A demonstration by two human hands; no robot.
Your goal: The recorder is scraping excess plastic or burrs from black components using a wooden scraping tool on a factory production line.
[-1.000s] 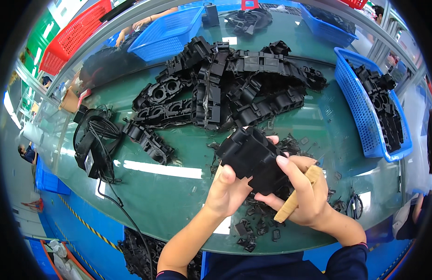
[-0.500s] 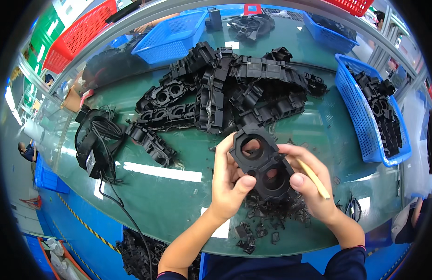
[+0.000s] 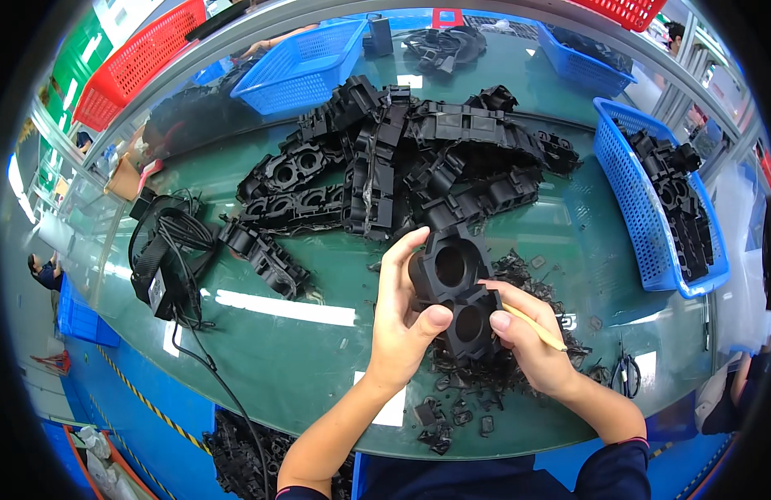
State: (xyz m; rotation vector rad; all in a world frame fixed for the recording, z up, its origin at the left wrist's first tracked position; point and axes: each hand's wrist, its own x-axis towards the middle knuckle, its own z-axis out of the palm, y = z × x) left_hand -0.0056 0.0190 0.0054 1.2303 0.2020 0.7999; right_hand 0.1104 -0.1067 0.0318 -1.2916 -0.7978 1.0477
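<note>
Both hands point(image 3: 398, 332) on 2-hole blk part point(image 3: 457, 292); wht label point(image 3: 157, 290) unreadable.

Grn tbl point(image 3: 302, 358) w/ blk pts point(image 3: 373, 179), scraps point(image 3: 489, 375)

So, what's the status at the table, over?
Left hand gripping black part. Right hand at its edge, holding yellow stick. Black scraps litter table below.

Head-worn fisheye view from close above the near side of the bench point(image 3: 294, 358), facing down and forward.
</note>
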